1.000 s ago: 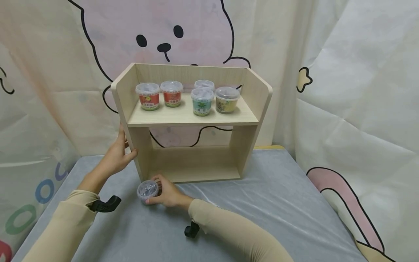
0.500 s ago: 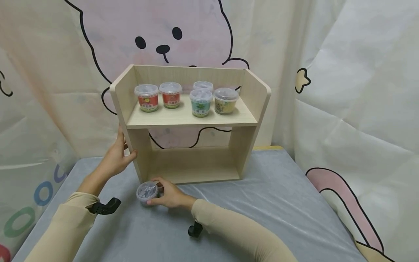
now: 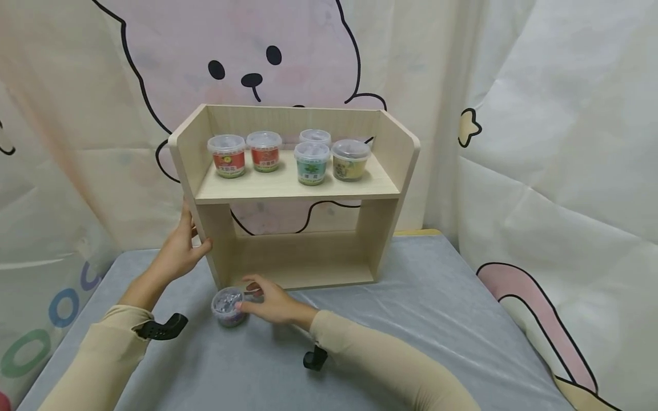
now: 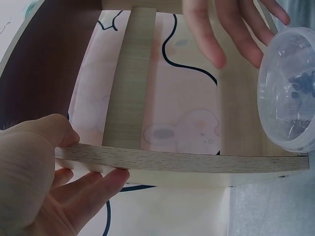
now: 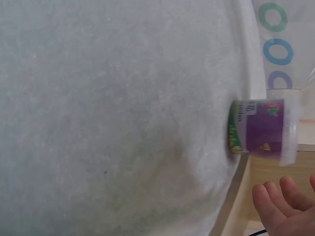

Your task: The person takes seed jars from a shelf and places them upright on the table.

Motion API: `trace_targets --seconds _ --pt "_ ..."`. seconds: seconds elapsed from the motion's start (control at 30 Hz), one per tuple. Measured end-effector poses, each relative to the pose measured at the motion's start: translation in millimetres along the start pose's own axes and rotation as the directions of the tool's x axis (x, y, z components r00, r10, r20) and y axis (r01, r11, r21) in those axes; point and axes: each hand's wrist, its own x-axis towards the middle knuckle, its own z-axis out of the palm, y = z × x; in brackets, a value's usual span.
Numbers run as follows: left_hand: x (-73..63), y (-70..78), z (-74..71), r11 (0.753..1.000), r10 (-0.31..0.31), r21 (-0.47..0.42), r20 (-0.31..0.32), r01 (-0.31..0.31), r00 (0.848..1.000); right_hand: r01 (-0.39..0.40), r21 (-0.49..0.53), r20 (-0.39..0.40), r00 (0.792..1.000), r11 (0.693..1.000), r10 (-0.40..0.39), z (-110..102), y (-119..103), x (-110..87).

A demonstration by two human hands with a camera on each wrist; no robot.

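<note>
Right hand (image 3: 272, 302): free, fingers parted, just beside the purple-labelled tub (image 5: 265, 129). Said tub: stands upright on the grey-blue cloth (image 3: 437, 319), by the near left corner of a wooden shelf (image 3: 298, 251). Left hand (image 3: 177, 251): grips the shelf's left side panel. Upper board (image 3: 275, 185), as I see it: two red-labelled tubs (image 3: 229, 163) at left; a teal-labelled tub (image 3: 311, 169), a lidded tub (image 3: 315, 136) behind it; a yellow-labelled tub (image 3: 349, 167) at right

wrist views: hands (image 4: 32, 182) (image 5: 288, 216) cut off | left wrist: purple-labelled tub (image 4: 288, 93) cropped right | head: rear tub (image 3: 315, 136) partly hidden
</note>
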Motion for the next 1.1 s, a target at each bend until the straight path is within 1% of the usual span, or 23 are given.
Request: trace_targets --seconds 0.13,0.23,0.37,0.47,0.6,0.77,0.87,1.1 --pt "0.4 -0.3 1.1 1.000 0.006 0.003 -0.006 -0.006 1.000 0.053 0.037 -0.008 0.999 0.998 -0.052 -7.1 -3.6 -5.5" --pt "1.2 -0.3 1.7 1.000 0.000 0.004 -0.006 0.000 1.000 0.077 0.060 -0.003 0.997 0.995 -0.077 -14.2 -5.9 -10.1" --pt "1.0 -0.3 1.9 1.000 -0.015 0.002 -0.006 0.015 1.000 0.078 0.053 0.021 0.997 0.996 -0.079 -23.8 -8.7 -16.3" --pt "0.2 -0.1 2.7 1.000 -0.016 0.003 -0.006 0.016 1.000 0.077 0.046 0.024 0.997 0.996 -0.078 -30.7 -11.1 -22.9" --pt "-0.6 0.7 4.6 1.000 -0.006 0.002 -0.008 0.006 1.000 0.083 0.072 0.014 0.996 0.994 -0.084 -41.0 -15.8 -34.3" --pt "-2.3 1.6 4.3 1.000 -0.018 -0.001 -0.009 0.018 1.000 0.124 0.084 -0.004 0.992 0.989 -0.124 -53.9 -22.4 -42.8" --pt "-3.1 1.5 2.9 1.000 -0.026 0.002 -0.010 0.026 1.000 0.148 0.075 -0.010 0.989 0.986 -0.148 -60.4 -25.0 -45.1" --pt "-3.5 0.5 2.8 1.000 -0.015 0.005 -0.024 0.015 1.000 0.158 0.064 0.006 0.987 0.985 -0.159 -74.8 -27.5 -53.8"
